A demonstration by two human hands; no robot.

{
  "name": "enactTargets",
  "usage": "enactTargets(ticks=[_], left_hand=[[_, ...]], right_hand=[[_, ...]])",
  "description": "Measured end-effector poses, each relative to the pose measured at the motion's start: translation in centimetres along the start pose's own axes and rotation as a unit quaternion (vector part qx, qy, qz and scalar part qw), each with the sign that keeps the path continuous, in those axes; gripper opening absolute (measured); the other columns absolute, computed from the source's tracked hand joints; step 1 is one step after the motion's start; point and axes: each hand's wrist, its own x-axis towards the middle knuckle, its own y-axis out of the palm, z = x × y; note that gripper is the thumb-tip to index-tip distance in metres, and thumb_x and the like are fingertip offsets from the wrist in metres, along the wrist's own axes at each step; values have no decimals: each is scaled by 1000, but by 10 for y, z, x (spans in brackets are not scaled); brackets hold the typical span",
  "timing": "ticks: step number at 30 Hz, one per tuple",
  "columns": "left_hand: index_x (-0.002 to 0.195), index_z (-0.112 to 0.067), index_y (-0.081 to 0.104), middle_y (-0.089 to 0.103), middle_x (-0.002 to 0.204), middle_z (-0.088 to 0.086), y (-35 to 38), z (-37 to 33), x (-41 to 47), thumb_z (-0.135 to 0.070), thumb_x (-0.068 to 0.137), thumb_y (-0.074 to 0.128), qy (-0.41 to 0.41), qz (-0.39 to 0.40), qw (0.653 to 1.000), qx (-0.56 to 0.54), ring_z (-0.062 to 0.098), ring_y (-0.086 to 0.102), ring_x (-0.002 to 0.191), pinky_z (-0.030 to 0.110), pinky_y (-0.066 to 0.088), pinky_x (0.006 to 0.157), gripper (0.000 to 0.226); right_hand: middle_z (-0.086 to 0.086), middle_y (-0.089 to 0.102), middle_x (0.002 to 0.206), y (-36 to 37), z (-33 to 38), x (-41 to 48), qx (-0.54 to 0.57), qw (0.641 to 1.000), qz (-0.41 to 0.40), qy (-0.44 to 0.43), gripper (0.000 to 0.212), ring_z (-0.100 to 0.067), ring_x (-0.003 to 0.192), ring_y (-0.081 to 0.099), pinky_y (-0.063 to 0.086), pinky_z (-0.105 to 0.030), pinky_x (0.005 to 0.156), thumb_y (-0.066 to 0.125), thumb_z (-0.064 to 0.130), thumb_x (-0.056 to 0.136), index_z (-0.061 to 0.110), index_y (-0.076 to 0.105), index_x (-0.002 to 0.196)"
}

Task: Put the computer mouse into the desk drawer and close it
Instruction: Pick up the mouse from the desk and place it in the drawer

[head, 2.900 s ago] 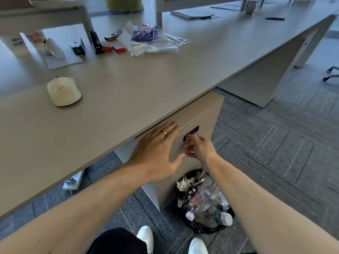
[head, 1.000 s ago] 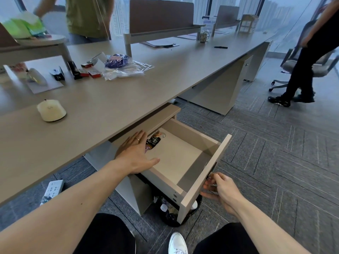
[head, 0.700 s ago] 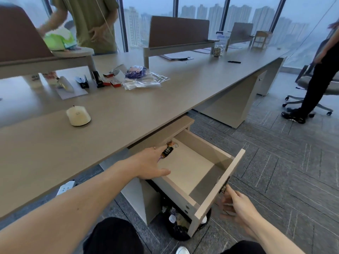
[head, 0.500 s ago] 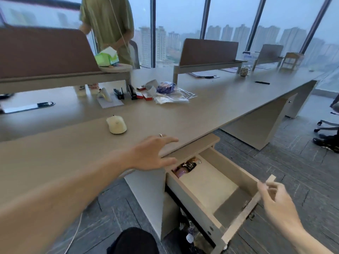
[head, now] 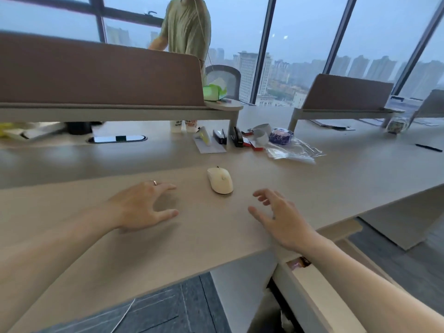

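Note:
A cream-white computer mouse (head: 220, 180) lies on the beige desk top (head: 96, 224), a little beyond both hands. My left hand (head: 141, 206) rests flat on the desk to the mouse's left, fingers spread, a ring on one finger, holding nothing. My right hand (head: 281, 217) hovers over the desk just right of and nearer than the mouse, fingers apart and empty. The drawer (head: 310, 294) stands pulled out below the desk edge at lower right, mostly hidden by my right forearm; a small item shows in its back corner.
Behind the mouse lie staplers, small red boxes, tape and a plastic bag (head: 288, 150) with a purple item. A brown partition (head: 96, 73) runs along the desk's back. A person in a green shirt (head: 187, 27) stands beyond it. A pen (head: 428, 147) lies far right.
My right hand left the drawer front and came up over the desk near the mouse. My left hand moved from the drawer's edge onto the desk top. The view tilted upward.

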Motion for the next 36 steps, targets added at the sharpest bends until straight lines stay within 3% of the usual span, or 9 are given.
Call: enactTargets(ticks=[6,10,13,20,28,32,36], left_hand=[[152,-34,34,38,158,-8,13,31,-3,-86,76,36,-16,-2,1000,24,16,38,140,36,28,116,92],[155,-39,24,23,165,-11,29,17,11,-92,71,17,-21,-3,999,34,13,21,148,38,12,119,99],[155,-44,17,16,166,-14,36,14,16,-95,69,9,-31,-11,999,40,12,14,150,43,8,120,100],[155,-44,15,12,166,-18,40,15,17,-89,78,18,-36,-14,999,33,6,5,152,46,-1,122,89],[155,-45,15,13,166,-18,36,13,17,-89,77,17,-38,-8,999,24,7,6,152,48,1,122,90],[156,-44,15,13,166,-18,32,10,14,-95,68,8,-39,2,999,24,9,9,152,46,3,122,101],[155,-41,23,22,165,-13,28,7,14,-97,64,6,-27,0,999,33,14,22,149,47,14,120,109]], right_hand=[[-2,47,136,41,34,67,-14,999,43,12,56,-22,124,49,41,-35,100,59,50,90,26,46,139],[-6,31,154,65,52,104,-45,998,36,3,69,-31,139,33,33,-43,110,61,53,87,30,38,148],[-5,19,161,78,56,119,-83,995,60,20,72,-34,144,27,34,-45,109,59,54,87,33,33,151],[-11,26,157,95,48,125,-68,997,30,5,55,-34,137,36,36,-43,107,48,40,96,32,33,149],[-10,31,155,79,36,106,-44,999,11,7,50,-33,135,39,35,-40,109,47,30,96,28,41,146],[-10,37,151,34,-5,69,-57,998,-15,33,52,-36,129,46,37,-43,110,50,27,94,25,43,145],[-13,36,152,-31,-55,9,-91,987,-85,101,56,-34,134,42,31,-36,108,55,21,93,19,43,148]])
